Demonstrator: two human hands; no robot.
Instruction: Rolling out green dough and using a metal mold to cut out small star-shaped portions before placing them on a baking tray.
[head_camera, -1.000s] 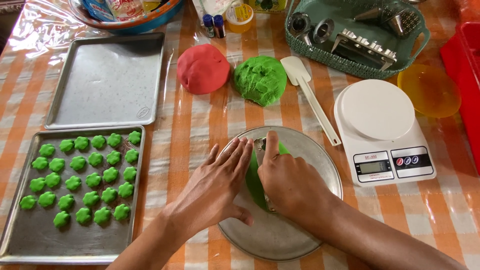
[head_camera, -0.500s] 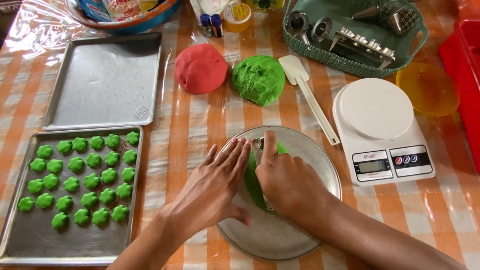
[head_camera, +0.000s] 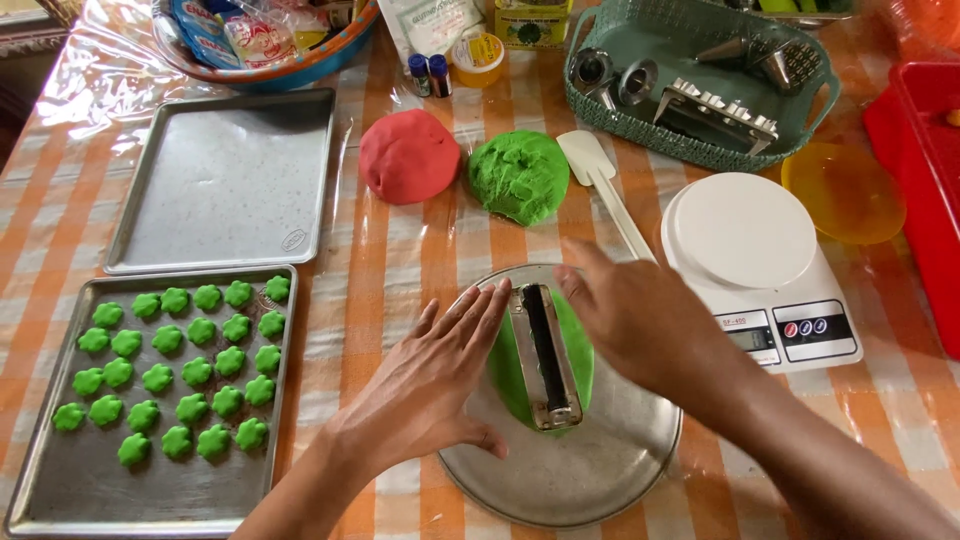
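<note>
Flat hands (head_camera: 440, 375) (head_camera: 640, 325) flank ridged metal mould (head_camera: 546, 357) — smooth green dough (head_camera: 512, 370).

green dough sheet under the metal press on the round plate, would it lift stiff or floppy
Probably floppy: the green dough sheet lies thin and flat on the round metal plate. It likely dents or tears easily, like the soft green dough ball. It may stick to the metal press.

red dough ball (head_camera: 408, 156), white scale (head_camera: 756, 262)
</note>
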